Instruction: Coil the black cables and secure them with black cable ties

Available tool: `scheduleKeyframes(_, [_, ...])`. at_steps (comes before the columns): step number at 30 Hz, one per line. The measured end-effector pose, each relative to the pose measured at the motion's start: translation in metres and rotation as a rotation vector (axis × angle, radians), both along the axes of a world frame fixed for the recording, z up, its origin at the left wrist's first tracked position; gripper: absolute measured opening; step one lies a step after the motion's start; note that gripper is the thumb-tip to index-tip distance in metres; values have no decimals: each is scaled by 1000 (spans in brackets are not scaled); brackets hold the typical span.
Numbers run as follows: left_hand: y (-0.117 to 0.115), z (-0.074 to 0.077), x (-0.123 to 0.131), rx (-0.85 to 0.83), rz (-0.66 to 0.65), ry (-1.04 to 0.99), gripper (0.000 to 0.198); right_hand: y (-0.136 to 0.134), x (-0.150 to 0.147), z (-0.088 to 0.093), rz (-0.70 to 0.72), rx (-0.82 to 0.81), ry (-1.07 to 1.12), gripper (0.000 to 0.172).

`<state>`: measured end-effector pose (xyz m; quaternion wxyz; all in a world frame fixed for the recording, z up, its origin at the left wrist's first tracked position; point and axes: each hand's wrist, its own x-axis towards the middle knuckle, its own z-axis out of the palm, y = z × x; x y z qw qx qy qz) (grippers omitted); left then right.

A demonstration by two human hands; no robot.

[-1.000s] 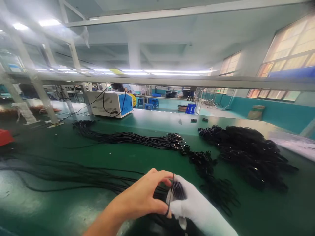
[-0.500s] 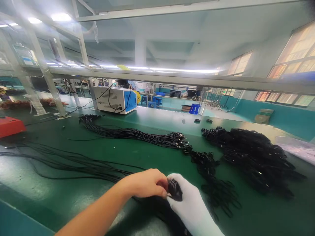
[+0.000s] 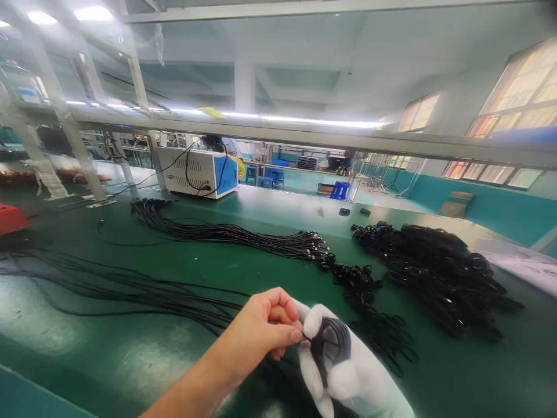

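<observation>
My right hand [image 3: 361,371], in a white glove, is closed around a small coiled black cable [image 3: 342,337], whose loops face up between thumb and fingers. Bare and pinched at the coil's left side, my left hand [image 3: 272,328] has thumb and fingertips on a thin dark strand; whether it is the cable's end or a tie I cannot tell. Long loose black cables [image 3: 174,299] run across the green table from the left and pass behind my left hand. More black cable lies in shadow below both hands.
A bundle of straight black cables [image 3: 226,233] with metal tips lies farther back. To the right are small black loops [image 3: 359,284] and a large heap of coiled cables [image 3: 435,267]. A white-and-blue machine [image 3: 195,170] stands behind, a red box [image 3: 11,219] at left, a metal rail [image 3: 278,132] overhead.
My right hand has turned, so the coil's loops now show from above. My left hand has shifted and pinches at the coil's left side. The view has moved slightly.
</observation>
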<state>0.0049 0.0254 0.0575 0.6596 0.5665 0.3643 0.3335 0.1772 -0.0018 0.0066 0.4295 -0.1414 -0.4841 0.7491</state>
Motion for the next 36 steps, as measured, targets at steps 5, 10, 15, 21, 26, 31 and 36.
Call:
scheduleKeyframes(5, [0,-12,17,-38,75,-62,26,-1,-2,-4,-13,-20,-28,56])
scheduleKeyframes(10, [1,2,12,244,223,100,16,3,0,-2,-101,-8,-38,63])
scheduleKeyframes(15, [0,14,13,719,29,491,41,7,-5,-11,-46,-101,-80,37])
scheduleKeyframes(21, [10,-8,18,617,120,460,38,12,-11,-20,150,-417,98,64])
scheduleKeyframes(26, [13,-13,15,577,144,443,31,12,-11,-10,182,-477,179,49])
scheduleKeyframes(31, [14,-10,15,549,156,375,29,11,-18,-21,153,-422,246,56])
scheduleKeyframes(36, [15,-9,14,609,204,451,33,15,-26,-34,26,-512,277,49])
